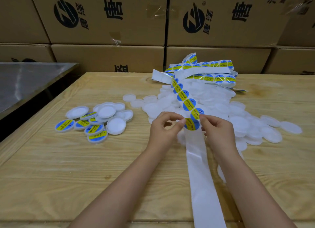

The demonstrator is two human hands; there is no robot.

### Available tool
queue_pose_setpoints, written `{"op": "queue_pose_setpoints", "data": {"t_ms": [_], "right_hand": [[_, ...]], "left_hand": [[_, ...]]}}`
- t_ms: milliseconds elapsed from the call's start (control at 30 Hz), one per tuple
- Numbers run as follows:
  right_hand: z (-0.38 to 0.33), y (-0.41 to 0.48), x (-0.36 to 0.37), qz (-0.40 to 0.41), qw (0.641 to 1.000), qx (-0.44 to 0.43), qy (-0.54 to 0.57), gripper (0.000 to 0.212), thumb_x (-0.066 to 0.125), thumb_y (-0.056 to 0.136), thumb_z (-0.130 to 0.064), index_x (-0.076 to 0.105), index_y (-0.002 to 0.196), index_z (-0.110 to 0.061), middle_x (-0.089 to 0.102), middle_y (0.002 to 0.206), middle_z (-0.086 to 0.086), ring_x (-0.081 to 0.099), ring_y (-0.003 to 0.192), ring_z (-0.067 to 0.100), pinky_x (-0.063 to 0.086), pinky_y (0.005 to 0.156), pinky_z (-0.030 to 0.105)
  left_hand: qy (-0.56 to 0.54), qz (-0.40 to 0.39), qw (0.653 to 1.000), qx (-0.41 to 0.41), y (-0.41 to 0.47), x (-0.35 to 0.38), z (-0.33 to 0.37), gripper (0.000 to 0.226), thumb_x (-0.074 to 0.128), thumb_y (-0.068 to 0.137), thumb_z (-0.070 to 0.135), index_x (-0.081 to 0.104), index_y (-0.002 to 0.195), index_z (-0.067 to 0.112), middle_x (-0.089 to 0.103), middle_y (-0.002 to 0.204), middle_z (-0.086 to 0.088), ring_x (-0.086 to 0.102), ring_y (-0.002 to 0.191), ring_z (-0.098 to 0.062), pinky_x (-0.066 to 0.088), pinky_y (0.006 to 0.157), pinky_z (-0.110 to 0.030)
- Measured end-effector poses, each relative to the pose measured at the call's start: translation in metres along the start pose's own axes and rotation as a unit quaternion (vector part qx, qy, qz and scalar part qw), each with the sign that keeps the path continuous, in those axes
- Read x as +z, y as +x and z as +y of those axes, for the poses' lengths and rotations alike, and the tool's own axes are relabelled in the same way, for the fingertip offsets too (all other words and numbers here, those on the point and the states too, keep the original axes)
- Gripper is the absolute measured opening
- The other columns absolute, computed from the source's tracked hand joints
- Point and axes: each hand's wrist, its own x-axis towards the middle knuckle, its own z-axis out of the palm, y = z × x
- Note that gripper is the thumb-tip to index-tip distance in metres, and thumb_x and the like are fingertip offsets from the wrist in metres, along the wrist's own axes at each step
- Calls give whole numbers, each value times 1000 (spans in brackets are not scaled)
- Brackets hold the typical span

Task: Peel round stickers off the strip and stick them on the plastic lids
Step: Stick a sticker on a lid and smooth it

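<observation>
Wooden counter point(85, 168), item list:
- Strip point(199, 176): running from tangled heap far right, over lid pile, to near edge; near part lying bare.
- Round sticker point(192, 125): blue-yellow, sitting at strip centre between both hands.
- Left hand point(164, 127): fingers pinching sticker's left edge.
- Right hand point(217, 128): fingers pinching strip at sticker's right side.
- Plain lids point(238, 122): lying heaped right.
- Labelled lids point(95, 125): lying clustered left.
- Cardboard boxes point(105, 23): standing stacked far.
</observation>
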Motion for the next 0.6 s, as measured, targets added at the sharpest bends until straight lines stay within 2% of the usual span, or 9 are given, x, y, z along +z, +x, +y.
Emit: {"op": "queue_pose_setpoints", "data": {"t_ms": [67, 133, 233, 300, 400, 467, 500, 600], "right_hand": [[3, 4, -2, 20, 1000, 14, 6, 15, 60, 85, -14, 73, 85, -22, 67, 68, -12, 58, 62, 4, 46, 65, 27], [5, 9, -5, 47, 999, 25, 1, 23, 57, 82, -8, 72, 93, -22, 68, 80, -7, 59, 72, 11, 46, 72, 28], [4, 11, -10, 95, 994, 16, -45, 27, 54, 80, -7, 72, 95, -22, 64, 79, -11, 54, 67, 10, 40, 63, 25], [4, 11, -13, 110, 987, -5, -115, 26, 53, 81, -8, 71, 98, -19, 65, 87, -4, 55, 71, 17, 39, 63, 26], [5, 11, -15, 104, 955, -41, -273, 33, 53, 81, -9, 68, 109, -15, 62, 107, 12, 53, 98, 33, 42, 82, 36], [6, 7, -13, 122, 923, -113, -346, 36, 55, 78, -2, 68, 110, -12, 55, 120, 14, 43, 109, 37, 34, 90, 38], [5, 4, -10, 128, 911, -173, -351, 37, 55, 75, 5, 69, 106, -10, 53, 119, 16, 42, 107, 38, 34, 89, 39], [3, -4, 2, 92, 881, -319, -338, 41, 54, 64, 20, 72, 95, -2, 60, 99, 20, 52, 90, 41, 45, 75, 40]], "left_hand": [[-68, 4, 997, -33, 2, -2, 2, 19, 67, 81, 0, 67, 74, 18, 67, 75, 7, 61, 73, -3, 47, 71, -20], [-127, 14, 990, -60, 3, -3, 3, 17, 65, 81, -3, 67, 77, 13, 68, 67, 10, 60, 65, 0, 46, 65, -14], [-177, 25, 978, -104, 4, -3, 2, 19, 64, 81, -4, 66, 80, 15, 69, 67, 11, 61, 65, 0, 47, 62, -15], [-193, 25, 972, -135, 5, -4, 1, 20, 64, 83, -1, 66, 80, 19, 69, 69, 11, 61, 69, -5, 46, 66, -20], [-221, 26, 960, -169, 6, -5, 0, 19, 64, 83, 2, 67, 82, 21, 69, 70, 11, 61, 69, -5, 46, 70, -24], [-239, 21, 953, -185, 6, -5, -1, 18, 63, 83, 3, 66, 82, 21, 69, 72, 10, 61, 66, -3, 45, 70, -24], [-248, 18, 949, -191, 6, -5, -1, 18, 63, 83, 3, 66, 83, 20, 69, 73, 8, 61, 65, -3, 45, 69, -24], [-262, 15, 943, -205, 6, -4, -2, 16, 62, 84, 3, 66, 86, 18, 68, 78, 4, 61, 64, -4, 44, 69, -24]]}}
